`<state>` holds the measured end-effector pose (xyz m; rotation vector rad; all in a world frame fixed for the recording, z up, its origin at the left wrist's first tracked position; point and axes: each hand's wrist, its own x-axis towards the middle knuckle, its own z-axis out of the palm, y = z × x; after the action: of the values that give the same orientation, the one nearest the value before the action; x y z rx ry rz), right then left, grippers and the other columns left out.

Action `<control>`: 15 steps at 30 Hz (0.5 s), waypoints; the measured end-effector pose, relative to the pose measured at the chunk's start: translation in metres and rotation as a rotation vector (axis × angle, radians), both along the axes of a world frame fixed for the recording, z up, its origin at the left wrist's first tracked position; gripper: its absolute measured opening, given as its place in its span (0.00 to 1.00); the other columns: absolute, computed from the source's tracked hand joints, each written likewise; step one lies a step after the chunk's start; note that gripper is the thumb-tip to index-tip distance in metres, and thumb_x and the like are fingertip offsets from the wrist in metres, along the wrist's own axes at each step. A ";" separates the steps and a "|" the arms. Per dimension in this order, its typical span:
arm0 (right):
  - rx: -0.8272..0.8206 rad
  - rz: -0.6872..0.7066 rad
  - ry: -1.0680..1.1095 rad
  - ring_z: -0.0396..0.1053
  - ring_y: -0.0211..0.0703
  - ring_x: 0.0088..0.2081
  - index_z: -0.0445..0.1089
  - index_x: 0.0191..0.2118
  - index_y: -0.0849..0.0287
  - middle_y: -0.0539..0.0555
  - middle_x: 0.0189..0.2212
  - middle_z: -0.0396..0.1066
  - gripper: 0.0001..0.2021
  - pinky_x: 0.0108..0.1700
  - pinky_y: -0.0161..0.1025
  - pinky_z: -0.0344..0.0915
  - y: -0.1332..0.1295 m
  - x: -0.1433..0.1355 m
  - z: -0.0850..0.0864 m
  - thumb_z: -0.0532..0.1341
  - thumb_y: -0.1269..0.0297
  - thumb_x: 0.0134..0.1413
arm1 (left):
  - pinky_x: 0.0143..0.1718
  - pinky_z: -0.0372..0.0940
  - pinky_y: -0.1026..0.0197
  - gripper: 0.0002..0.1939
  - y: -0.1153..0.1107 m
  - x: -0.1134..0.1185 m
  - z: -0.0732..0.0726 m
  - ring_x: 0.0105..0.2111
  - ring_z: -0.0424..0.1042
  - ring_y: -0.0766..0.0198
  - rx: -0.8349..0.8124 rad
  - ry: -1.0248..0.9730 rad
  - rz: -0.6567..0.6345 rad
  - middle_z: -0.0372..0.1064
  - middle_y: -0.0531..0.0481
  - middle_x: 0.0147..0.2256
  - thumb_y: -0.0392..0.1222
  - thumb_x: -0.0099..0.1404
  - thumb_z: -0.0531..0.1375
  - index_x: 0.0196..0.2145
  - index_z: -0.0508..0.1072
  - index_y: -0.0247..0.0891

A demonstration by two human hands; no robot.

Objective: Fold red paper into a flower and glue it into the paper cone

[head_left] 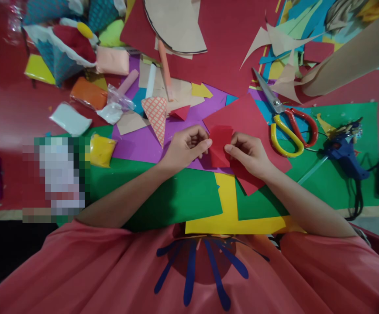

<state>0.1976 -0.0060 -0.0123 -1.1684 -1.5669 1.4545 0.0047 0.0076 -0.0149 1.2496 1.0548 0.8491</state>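
Observation:
A small piece of red paper [221, 146] with a crease across it is held up between my two hands. My left hand [194, 143] pinches its left edge between thumb and curled fingers. On the opposite edge, my right hand [246, 152] grips it the same way. Beneath lies a larger red sheet [242, 114], partly under my right hand. A small paper cone with an orange lattice pattern [155, 114] lies just beyond my left hand. To the right of my right hand rest scissors [277, 107] with one yellow and one red handle.
A blue glue gun [346, 150] with a cable lies at the right on a green sheet [369, 126]. A brown paper roll [349, 56] stands behind it. Clay packets, such as a yellow one [101, 150], and blue cone crafts [58, 52] sit at the left. Paper scraps [281, 37] lie at the back.

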 end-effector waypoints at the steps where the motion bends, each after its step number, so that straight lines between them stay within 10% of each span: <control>1: 0.002 0.000 0.000 0.58 0.32 0.22 0.60 0.25 0.57 0.45 0.19 0.61 0.21 0.26 0.35 0.53 0.000 0.000 0.000 0.62 0.46 0.56 | 0.17 0.57 0.72 0.12 0.000 0.000 0.000 0.15 0.61 0.77 0.001 0.000 0.005 0.64 0.59 0.18 0.43 0.58 0.62 0.25 0.62 0.38; 15: 0.014 0.042 -0.054 0.57 0.33 0.22 0.60 0.25 0.58 0.46 0.20 0.61 0.19 0.26 0.35 0.52 0.001 0.002 -0.001 0.61 0.49 0.57 | 0.16 0.56 0.73 0.11 0.003 -0.002 -0.003 0.15 0.58 0.78 0.059 -0.037 0.023 0.62 0.60 0.18 0.41 0.59 0.62 0.26 0.63 0.38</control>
<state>0.1996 -0.0053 -0.0129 -1.1817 -1.6454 1.4473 0.0030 0.0105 -0.0175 1.2681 1.0229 0.9237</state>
